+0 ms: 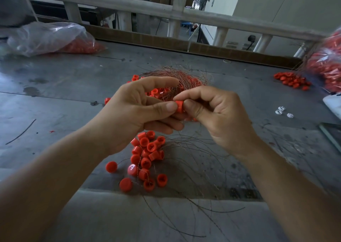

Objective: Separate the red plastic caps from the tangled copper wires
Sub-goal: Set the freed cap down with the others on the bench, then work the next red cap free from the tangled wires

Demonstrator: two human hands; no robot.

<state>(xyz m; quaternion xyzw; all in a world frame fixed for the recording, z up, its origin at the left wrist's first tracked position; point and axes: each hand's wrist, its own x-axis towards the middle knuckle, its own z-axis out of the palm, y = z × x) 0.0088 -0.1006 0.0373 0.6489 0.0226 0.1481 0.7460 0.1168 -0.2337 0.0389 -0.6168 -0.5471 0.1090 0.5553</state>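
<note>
A red plastic cap point(179, 106) is held up over the middle of the grey table. My right hand point(212, 116) pinches it between thumb and forefinger. My left hand point(140, 110) touches its other side with the thumb, fingers curled beneath. Behind the hands lies a tangled bundle of copper wire point(177, 79) with red caps caught in it. Below the hands a cluster of red caps point(147, 158) hangs on thin wires point(193, 167) that spread over the table.
A clear plastic bag of red caps point(55, 38) lies at the back left. Another bag point(328, 64) sits at the right edge with a small pile of loose caps point(293, 81) beside it. White scraps point(282, 111) lie at right. A white railing point(166, 10) borders the far side.
</note>
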